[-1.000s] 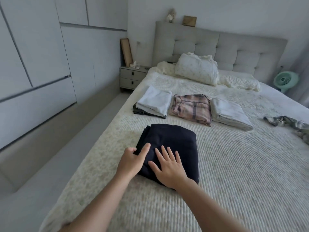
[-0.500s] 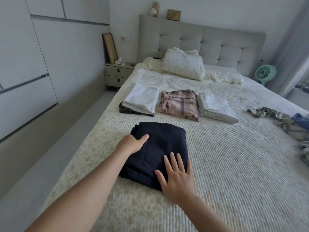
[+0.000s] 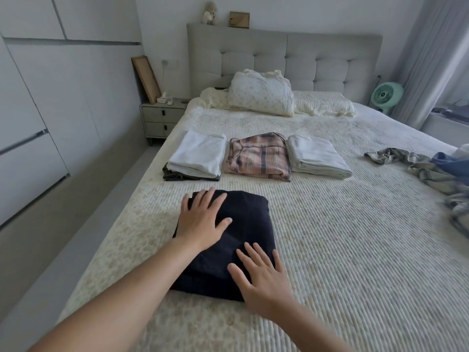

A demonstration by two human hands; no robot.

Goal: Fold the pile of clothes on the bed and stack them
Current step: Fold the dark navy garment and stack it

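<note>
While both hands lie flat, a folded dark garment (image 3: pixel 238 224) rests on the near part of the bed (image 3: pixel 355 250).
Left hand (image 3: pixel 200 222) and right hand (image 3: pixel 264 280) press it with straight, spread fingers; three folded stacks sit beyond, unfolded clothes (image 3: pixel 431 168) at far right.

Both bare forearms reach forward from the near edge of the bed. The left hand (image 3: pixel 201 221) lies flat, palm down, fingers straight and spread, thumb out to the right. The right hand (image 3: pixel 264 280) lies flat nearer the body, fingers straight and slightly fanned.
</note>
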